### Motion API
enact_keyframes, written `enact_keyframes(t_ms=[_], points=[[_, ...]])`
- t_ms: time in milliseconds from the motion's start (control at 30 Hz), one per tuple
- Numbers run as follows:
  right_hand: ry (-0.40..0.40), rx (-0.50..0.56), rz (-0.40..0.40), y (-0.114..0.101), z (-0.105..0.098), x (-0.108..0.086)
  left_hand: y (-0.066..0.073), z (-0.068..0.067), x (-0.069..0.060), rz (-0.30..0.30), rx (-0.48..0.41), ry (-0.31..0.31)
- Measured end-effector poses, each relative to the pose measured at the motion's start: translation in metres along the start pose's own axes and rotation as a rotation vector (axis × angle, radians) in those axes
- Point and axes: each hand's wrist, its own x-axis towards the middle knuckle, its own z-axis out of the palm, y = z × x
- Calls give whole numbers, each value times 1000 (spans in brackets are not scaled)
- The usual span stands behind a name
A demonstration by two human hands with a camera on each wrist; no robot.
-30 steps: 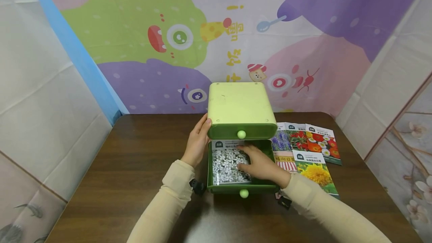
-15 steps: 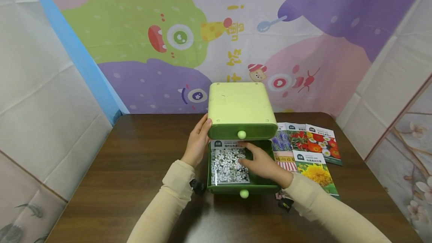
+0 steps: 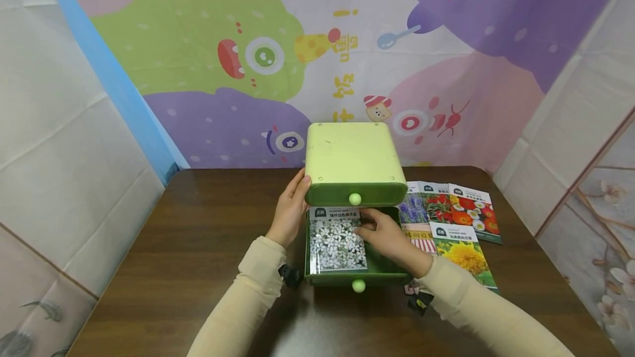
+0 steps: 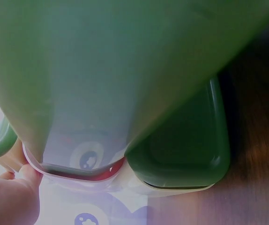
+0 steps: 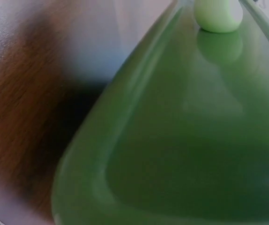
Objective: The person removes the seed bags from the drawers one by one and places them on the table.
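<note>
A small pale-green cabinet (image 3: pixel 352 150) with two drawers stands on the table. Its lower drawer (image 3: pixel 389 277) is pulled out, and the upper drawer (image 3: pixel 332 195) is closed. A flower seed packet (image 3: pixel 337 244) with white blossoms lies face up in the left part of the lower drawer. My left hand (image 3: pixel 288 211) rests against the cabinet's left side, fingers fairly straight; in the left wrist view, part of that hand (image 4: pixel 10 199) shows beside the cabinet. Over the drawer, my right hand (image 3: pixel 389 238) has its bent fingertips at the packet's right edge. The right wrist view shows only the drawer front (image 5: pixel 181 140).
Several more seed packets lie to the cabinet's right, among them a yellow-flower packet (image 3: pixel 463 255) and a red-and-white-flower packet (image 3: pixel 476 211). A cartoon-printed curtain (image 3: pixel 238 59) hangs behind the brown table (image 3: pixel 198 247).
My right hand has drawn back slightly to the right from over the packet, its fingers more bent. The packet has shifted a little to the left. My left hand has stayed in place.
</note>
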Motion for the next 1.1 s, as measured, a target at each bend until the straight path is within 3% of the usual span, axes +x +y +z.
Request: enact_keyframes(t_ms=[400,700,1100], points=[[-54,86,48,5,-6,6,0,1,0,4,-17,0],[-67,87,153,4,-5,8,2,2,-1,8,-16,3],[-165,114,172,4,-5,7,2,1,-1,0,-15,1]])
